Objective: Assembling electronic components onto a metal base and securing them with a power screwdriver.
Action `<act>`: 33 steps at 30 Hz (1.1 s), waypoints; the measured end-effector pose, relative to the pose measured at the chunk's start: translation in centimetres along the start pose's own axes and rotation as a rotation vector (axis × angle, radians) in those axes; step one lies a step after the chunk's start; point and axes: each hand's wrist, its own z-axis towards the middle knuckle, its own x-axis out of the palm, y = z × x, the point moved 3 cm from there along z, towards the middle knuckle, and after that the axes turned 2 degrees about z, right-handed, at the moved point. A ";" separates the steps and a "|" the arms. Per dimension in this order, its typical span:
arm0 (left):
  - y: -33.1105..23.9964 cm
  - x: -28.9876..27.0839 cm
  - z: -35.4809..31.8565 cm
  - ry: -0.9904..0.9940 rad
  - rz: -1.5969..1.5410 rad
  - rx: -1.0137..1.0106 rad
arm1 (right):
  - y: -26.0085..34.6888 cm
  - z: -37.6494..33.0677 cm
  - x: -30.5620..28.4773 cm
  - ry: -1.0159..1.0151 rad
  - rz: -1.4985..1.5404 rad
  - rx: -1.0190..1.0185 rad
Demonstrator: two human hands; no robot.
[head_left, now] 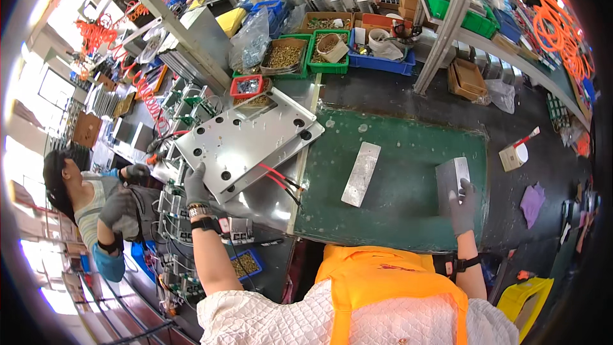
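A gloved left hand (195, 186) grips the near edge of a silver panel (233, 144), thumb on top, at the left of a dark desk (383, 92). The right hand (462, 207) has fingers and thumb on a grey metal block (444, 185) at the right of the green mat (396, 230); how firmly it clasps cannot be told. Between them, a flat metal bar (361, 175) lies untouched.

Work appears part-way: the panel carries dark round fittings or openings, and red and black wires (274, 176) emerge from its near edge, their ends loose. Block and bar both lie apart from it, seemingly unjoined. Beyond, green bins (330, 69) line the desk's far side; a white tub (513, 157) with a brush stands right. A co-worker (96, 217) is at far left.
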 end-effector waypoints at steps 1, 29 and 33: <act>-0.6 1.0 -0.8 -0.020 -0.032 -0.018 | 0.9 -0.1 0.7 0.020 0.054 -0.056; -29.6 17.0 -24.1 0.934 0.550 0.652 | 37.6 4.3 -4.6 1.146 0.612 -0.710; -29.8 21.1 -22.6 1.126 0.704 0.723 | 34.2 3.1 -4.6 0.920 0.824 -0.616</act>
